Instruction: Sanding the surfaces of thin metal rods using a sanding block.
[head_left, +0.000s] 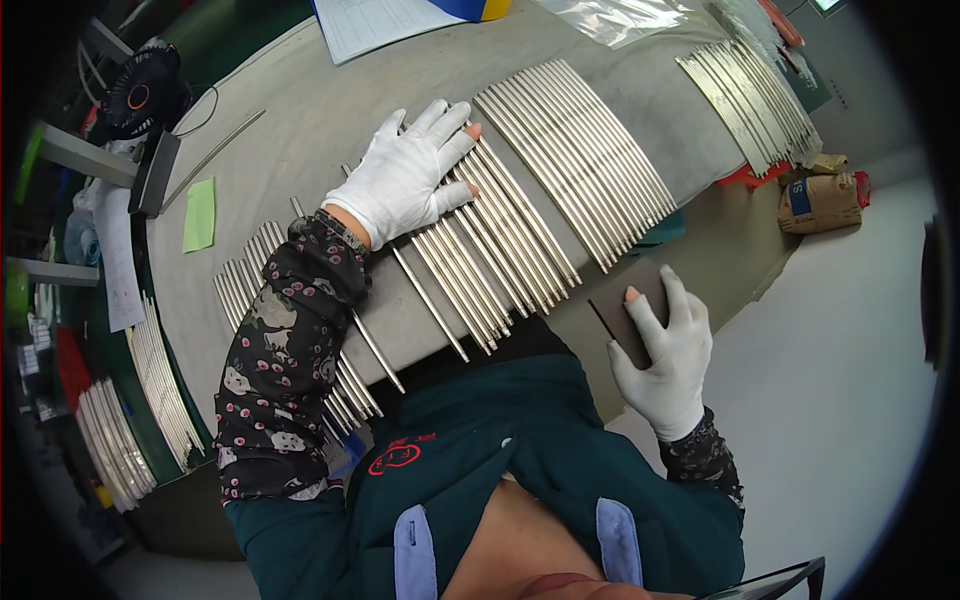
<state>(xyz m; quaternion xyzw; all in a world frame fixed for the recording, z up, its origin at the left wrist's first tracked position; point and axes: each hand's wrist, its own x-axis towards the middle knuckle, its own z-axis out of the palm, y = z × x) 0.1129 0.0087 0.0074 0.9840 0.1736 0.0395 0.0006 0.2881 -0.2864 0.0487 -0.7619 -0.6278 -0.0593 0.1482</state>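
Note:
My left hand (pixel 400 180), in a white glove with some bare fingertips, lies spread across a row of thin silvery metal rods (pixel 500 230) on the table. The rods lie side by side, their near ends at the table's front edge. A few rods (pixel 428 305) are set apart by my left wrist. At the right, beyond the table edge, my gloved right hand (pixel 672 355) grips a dark flat rectangular block (pixel 648 288), fingers and thumb around it. What the block is made of I cannot tell.
A second row of rods (pixel 575 160) lies right of my left hand, more rods (pixel 750 105) at the far right. Others (pixel 245 280) lie partly behind my left sleeve. A green paper slip (pixel 199 215), a dark fan (pixel 143 92) and papers (pixel 375 25) are farther off.

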